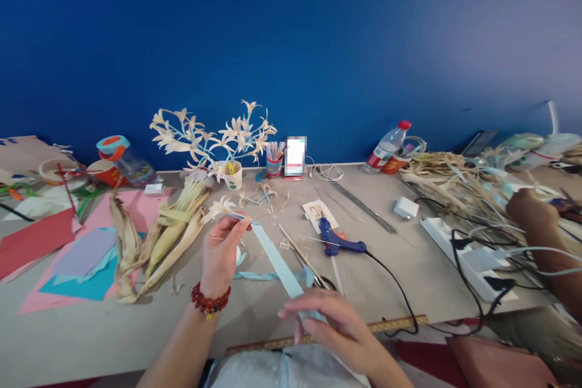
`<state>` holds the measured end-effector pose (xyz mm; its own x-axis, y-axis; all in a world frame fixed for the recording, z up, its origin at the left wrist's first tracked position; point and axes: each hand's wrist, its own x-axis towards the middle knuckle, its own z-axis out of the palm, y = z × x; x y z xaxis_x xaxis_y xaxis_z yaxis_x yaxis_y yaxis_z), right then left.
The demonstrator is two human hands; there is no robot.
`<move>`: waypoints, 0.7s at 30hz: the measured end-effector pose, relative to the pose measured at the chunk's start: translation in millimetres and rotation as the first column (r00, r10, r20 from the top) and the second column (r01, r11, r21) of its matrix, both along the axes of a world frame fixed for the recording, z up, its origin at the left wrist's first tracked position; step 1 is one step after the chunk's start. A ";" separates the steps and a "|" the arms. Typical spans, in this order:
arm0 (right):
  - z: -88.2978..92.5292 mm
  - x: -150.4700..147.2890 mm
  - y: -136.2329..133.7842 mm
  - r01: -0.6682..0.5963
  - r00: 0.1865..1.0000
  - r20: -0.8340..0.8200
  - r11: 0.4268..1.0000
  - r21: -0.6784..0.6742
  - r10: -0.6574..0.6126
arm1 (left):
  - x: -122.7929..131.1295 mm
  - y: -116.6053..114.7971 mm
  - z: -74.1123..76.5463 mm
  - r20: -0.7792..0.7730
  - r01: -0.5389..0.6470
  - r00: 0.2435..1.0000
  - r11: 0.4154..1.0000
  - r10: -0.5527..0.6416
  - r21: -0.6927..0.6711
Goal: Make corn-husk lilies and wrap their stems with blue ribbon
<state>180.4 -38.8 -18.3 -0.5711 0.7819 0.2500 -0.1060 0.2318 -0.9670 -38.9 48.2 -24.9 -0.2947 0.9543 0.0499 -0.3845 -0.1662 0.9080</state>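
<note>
My left hand point(225, 248), with a red bead bracelet at the wrist, pinches the stem of a pale corn-husk flower point(221, 206). A light blue paper strip point(275, 254) runs from that stem, stretched down to my right hand point(336, 324). The fingers of my right hand are closed around the strip's lower end, which they partly hide. Beneath the strip, a twisted blue piece point(261, 276) lies on the table. Scissors point(295, 245), partly covered by the strip, rest just beyond my right hand.
A blue glue gun point(339, 239) lies to the right, its cord trailing to the front edge. Corn husks point(168, 236) and coloured paper point(86, 254) are at left. Husk flowers stand in a cup point(233, 177). Another person's hand point(531, 212) reaches beside a power strip point(464, 257).
</note>
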 end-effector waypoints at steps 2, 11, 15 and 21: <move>13.2 11.9 1.6 0.006 0.999 0.033 0.999 0.050 -0.008 | 0.1 -2.6 0.2 -0.029 0.012 0.999 1.000 -0.012 -0.002; 61.3 53.4 20.7 0.242 0.861 0.257 0.798 0.553 -0.439 | -7.6 -16.1 0.8 -0.206 0.114 0.971 0.993 -0.117 -0.025; 68.2 69.4 29.0 0.137 0.726 0.386 0.669 0.730 -0.569 | -12.3 -20.6 2.2 -0.329 0.154 0.933 0.988 -0.149 -0.009; 61.8 78.6 31.9 0.029 0.659 0.461 0.634 0.773 -0.593 | -15.2 -23.8 7.0 -0.441 0.149 0.889 0.989 -0.126 0.019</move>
<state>259.0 -6.8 43.5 -0.5416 0.7102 0.4498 0.6632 0.6898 -0.2905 -54.1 24.4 -17.8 -0.0978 0.9763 0.1931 0.0269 -0.1914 0.9811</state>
